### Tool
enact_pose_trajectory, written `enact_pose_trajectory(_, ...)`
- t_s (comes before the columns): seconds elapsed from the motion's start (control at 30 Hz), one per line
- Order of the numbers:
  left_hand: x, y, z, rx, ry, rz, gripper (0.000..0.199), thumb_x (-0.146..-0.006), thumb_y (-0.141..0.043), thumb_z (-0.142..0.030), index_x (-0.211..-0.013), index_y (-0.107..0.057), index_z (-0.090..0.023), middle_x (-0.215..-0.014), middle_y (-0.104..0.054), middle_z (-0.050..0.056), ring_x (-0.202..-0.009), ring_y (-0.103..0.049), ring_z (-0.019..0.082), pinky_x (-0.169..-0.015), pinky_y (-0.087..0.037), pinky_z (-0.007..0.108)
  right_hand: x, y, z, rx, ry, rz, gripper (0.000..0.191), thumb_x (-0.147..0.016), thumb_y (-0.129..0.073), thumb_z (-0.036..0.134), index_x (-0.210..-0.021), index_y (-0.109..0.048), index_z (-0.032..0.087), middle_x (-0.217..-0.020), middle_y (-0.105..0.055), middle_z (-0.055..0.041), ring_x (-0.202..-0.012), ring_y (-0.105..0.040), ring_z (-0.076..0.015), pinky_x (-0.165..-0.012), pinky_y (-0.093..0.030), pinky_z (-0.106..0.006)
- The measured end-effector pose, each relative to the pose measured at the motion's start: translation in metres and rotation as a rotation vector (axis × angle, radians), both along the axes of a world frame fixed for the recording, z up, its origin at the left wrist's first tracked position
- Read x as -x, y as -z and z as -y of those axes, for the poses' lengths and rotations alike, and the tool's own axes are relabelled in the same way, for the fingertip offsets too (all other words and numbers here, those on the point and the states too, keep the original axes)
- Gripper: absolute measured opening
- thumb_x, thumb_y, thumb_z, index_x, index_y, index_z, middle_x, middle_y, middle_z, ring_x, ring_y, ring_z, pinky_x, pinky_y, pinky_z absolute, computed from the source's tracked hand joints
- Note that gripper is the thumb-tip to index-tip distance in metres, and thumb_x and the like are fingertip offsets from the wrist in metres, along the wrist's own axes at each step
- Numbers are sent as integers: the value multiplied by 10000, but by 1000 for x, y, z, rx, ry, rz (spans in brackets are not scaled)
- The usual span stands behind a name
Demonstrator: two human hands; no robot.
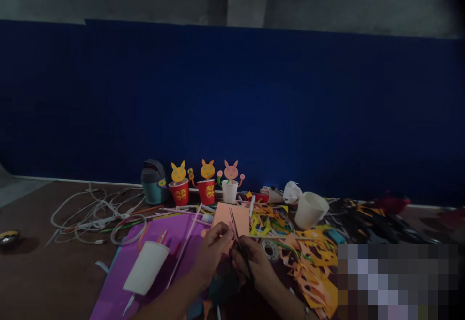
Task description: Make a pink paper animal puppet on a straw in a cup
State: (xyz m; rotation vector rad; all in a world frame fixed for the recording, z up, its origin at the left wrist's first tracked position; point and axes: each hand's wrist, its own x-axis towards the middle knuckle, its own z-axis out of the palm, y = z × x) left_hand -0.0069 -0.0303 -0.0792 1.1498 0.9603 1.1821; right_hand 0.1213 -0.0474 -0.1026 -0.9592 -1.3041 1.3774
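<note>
My right hand (254, 259) is closed on dark-handled scissors (233, 223), whose blades point up and away from me. Just left of them, my left hand (215, 247) has its thumb and fingers pinched together on a small pinkish piece of paper, partly hidden by the fingers. Behind both hands lies a salmon-orange sheet (238, 213). A white paper cup (147, 266) rests tilted on purple paper (112, 296) to the left, with a thin stick coming out of its lower end.
Three cups with paper animal heads (208, 169) stand along the blue wall. A teal flask (152, 189) and tangled white cables (94, 218) are left. Orange and yellow scraps (316, 281), a tape roll (271, 251) and a large white cup (310, 210) are right.
</note>
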Motion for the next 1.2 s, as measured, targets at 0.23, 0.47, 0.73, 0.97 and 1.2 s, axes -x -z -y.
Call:
enact_pose_trajectory(0.23,9,7,-10,-87,67,-5,214,-779,-596,-370,-682,-523,-194,-689,-462,-32,-704,-447,143,-679,-358,232,-3,3,-3,-2,0,21,261,-676,-719,303,-628,-502,167,-497,-433,74,-414,-369,-48,-393,-300,-161)
enact_pose_trajectory(0.47,19,8,-13,-163,126,-43,190,-822,-551,-341,-712,-512,-191,-703,-413,-31,-703,-397,141,-681,-329,245,-4,-1,0,15,-54,133,258,-701,-684,349,-632,-512,170,-441,-407,86,-335,-308,-32,-326,-235,-155)
enact_pose_trajectory(0.73,19,9,-9,-161,126,-21,203,-848,-514,-320,-706,-431,-201,-709,-354,-33,-698,-356,134,-661,-315,236,-1,-4,3,103,-84,115,314,-689,-705,413,-652,-499,179,-379,-400,103,-273,-312,-32,-287,-251,-146)
enact_pose_trajectory(0.97,21,6,-10,-152,111,-4,206,-849,-529,-345,-723,-484,-189,-705,-401,-26,-695,-388,137,-660,-334,251,-4,-6,2,110,-89,144,342,-669,-710,444,-651,-504,172,-423,-453,89,-274,-329,-24,-272,-254,-138)
enact_pose_trajectory(1.2,22,-1,-8,-172,49,-74,273,-867,-512,-405,-698,-524,-192,-710,-462,-16,-714,-417,149,-681,-332,260,-2,-4,0,124,-92,94,335,-666,-697,453,-629,-518,172,-386,-410,106,-260,-269,-17,-264,-227,-141)
